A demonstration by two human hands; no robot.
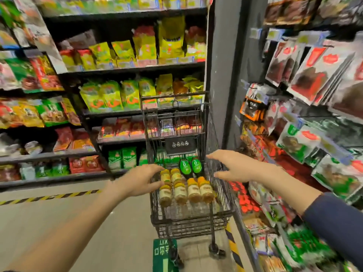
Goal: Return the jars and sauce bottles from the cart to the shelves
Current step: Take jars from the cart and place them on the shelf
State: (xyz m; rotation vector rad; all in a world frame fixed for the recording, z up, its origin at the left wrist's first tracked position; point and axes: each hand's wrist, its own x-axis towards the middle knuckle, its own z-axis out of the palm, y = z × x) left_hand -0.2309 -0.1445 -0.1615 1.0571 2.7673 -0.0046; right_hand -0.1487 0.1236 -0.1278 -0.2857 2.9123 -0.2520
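Step in hand: reach into the cart (191, 214); nothing lifted yet, so the returning looks barely begun.
Cart: black wire trolley, standing in the aisle between the snack shelves (125, 67) on the left and racks of hanging packets (314, 75) on the right.
Jars: six yellow-capped jars (193, 190) lying on their sides in the basket, four in the near row and two behind, packed side by side.
Sauce bottles: two green-labelled dark bottles (191, 165) lying just beyond the jars, toward the far end of the basket.
Left hand (137, 180): fingers spread wide, palm down, empty; fingertips over the left rim, just beside the leftmost jars. Contact cannot be told through the motion blur.
Right hand (232, 166): open and empty, fingers extended flat above the right rim, near the green bottles but apart from them.
Next move (judgement): lower one hand onto a jar body, close round it and lift clear of its neighbours; jars lie tight together, so an end jar is the easier first pick.
Destination: the matching jar shelf is not identifiable here; visible shelves hold bagged goods only.
Risk (judgement): round jars may roll once one is taken out.
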